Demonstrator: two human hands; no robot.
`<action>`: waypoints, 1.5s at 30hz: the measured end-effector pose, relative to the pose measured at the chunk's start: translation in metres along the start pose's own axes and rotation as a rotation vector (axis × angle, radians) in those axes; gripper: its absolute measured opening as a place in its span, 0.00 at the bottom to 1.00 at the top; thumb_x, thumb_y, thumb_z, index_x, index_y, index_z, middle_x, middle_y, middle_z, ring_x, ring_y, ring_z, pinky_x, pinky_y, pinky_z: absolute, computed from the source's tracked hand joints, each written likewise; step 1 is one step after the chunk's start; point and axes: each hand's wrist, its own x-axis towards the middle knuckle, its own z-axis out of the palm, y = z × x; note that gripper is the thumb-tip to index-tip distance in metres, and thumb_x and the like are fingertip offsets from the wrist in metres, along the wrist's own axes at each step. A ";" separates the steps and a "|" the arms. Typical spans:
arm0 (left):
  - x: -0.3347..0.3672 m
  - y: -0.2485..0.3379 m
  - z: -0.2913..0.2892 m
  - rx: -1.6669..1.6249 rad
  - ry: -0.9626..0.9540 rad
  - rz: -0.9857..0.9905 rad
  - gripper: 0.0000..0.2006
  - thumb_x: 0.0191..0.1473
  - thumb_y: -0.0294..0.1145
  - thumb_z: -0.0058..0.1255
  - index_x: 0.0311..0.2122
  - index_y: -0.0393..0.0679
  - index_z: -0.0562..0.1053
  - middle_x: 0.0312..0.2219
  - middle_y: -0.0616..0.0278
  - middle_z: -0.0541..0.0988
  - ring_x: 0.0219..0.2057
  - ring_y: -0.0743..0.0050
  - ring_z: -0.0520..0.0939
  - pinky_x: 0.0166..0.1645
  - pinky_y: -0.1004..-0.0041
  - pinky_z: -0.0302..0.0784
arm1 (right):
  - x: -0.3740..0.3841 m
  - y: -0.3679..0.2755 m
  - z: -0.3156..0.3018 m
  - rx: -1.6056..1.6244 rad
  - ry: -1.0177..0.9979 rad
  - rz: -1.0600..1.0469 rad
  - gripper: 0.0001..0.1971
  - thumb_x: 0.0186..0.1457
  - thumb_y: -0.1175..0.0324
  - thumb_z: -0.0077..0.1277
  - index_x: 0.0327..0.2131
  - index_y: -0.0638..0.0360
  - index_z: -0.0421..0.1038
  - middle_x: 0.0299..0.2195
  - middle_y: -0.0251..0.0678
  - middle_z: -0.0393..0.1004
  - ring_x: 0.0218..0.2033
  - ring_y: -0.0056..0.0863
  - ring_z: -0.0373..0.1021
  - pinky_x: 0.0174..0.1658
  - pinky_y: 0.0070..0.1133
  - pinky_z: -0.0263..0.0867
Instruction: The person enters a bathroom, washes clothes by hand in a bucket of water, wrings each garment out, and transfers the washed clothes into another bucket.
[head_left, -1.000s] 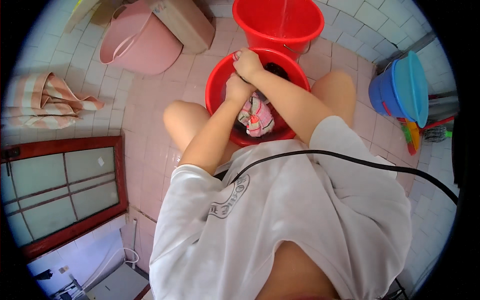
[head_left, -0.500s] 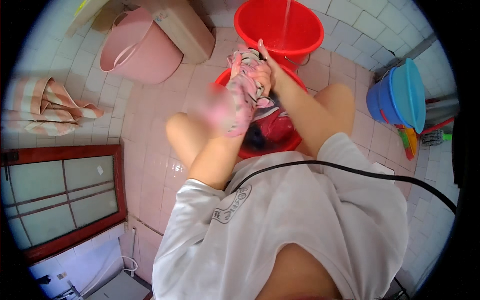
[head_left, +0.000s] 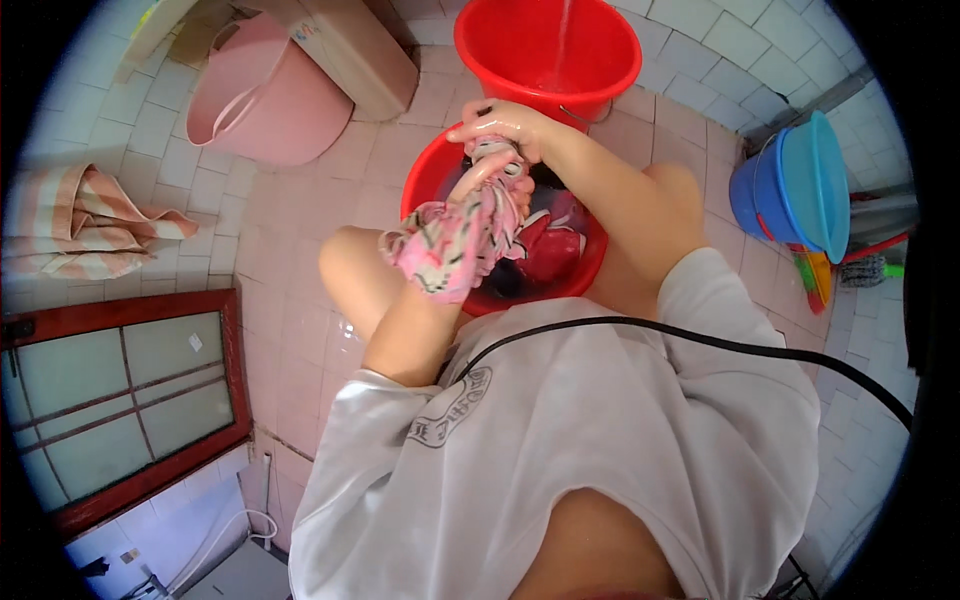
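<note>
Crumpled, thin pink cloth [head_left: 440, 255] with black and white markings is bunched in the left hand [head_left: 486, 178], fingers closed round it, while the right hand's [head_left: 505, 125] fingers curl over its upper end; loose folds spill toward seven o'clock over the left wrist. Beneath, a round red basin [head_left: 418, 190] holds a dark red garment [head_left: 555, 254] at four o'clock; just past twelve, a glossy red bucket [head_left: 490, 65] receives a thin water stream [head_left: 566, 25].

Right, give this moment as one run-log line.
left hand: gripping pink patterned cloth; right hand: gripping it; red basin: beneath, red cloth inside; red bucket: beyond, water falling in
</note>
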 end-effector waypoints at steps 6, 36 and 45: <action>0.020 -0.009 -0.040 0.490 0.370 0.302 0.20 0.43 0.35 0.54 0.41 0.37 0.68 0.27 0.60 0.74 0.27 0.73 0.74 0.32 0.74 0.70 | 0.020 0.025 0.002 -0.692 0.230 -0.163 0.10 0.33 0.70 0.57 0.19 0.61 0.66 0.15 0.35 0.69 0.17 0.24 0.67 0.23 0.21 0.64; 0.014 0.030 -0.142 1.425 0.871 0.024 0.31 0.33 0.37 0.61 0.44 0.33 0.67 0.29 0.48 0.76 0.35 0.51 0.77 0.37 0.65 0.73 | -0.004 -0.017 -0.067 -1.128 0.689 -0.709 0.10 0.44 0.61 0.48 0.26 0.55 0.73 0.25 0.40 0.73 0.27 0.33 0.71 0.31 0.28 0.66; 0.028 -0.026 -0.144 2.253 0.638 -0.852 0.67 0.13 0.45 0.71 0.61 0.55 0.37 0.56 0.45 0.52 0.57 0.44 0.52 0.57 0.57 0.56 | -0.026 0.198 -0.008 -1.592 -0.148 0.730 0.44 0.31 0.50 0.63 0.55 0.46 0.55 0.55 0.36 0.57 0.56 0.49 0.49 0.52 0.52 0.49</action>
